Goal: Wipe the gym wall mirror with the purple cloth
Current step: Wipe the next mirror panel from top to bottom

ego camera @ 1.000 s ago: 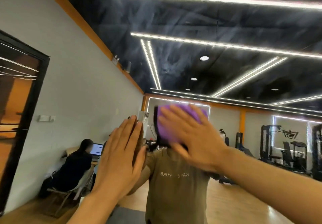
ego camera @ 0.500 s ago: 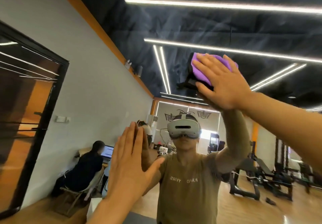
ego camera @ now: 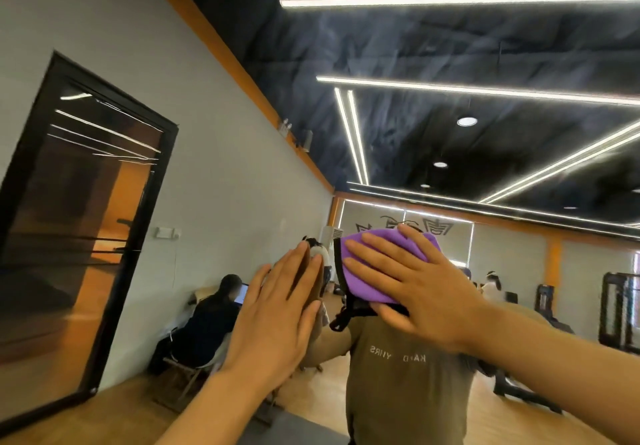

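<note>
The right hand [ego camera: 412,292] lies flat, fingers spread, pressing the purple cloth [ego camera: 384,264] against the gym wall mirror [ego camera: 433,140] at about head height of the reflected person. The left hand [ego camera: 277,309] braces open-palmed on the glass just beside it, holding nothing. Best to keep even pressure through the whole palm – overlapping strokes, so no streaks stay between passes

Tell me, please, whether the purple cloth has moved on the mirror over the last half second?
Yes. The purple cloth under the right hand has come down from the reflected ceiling light strips to the reflection's head, beside the left hand.
</note>
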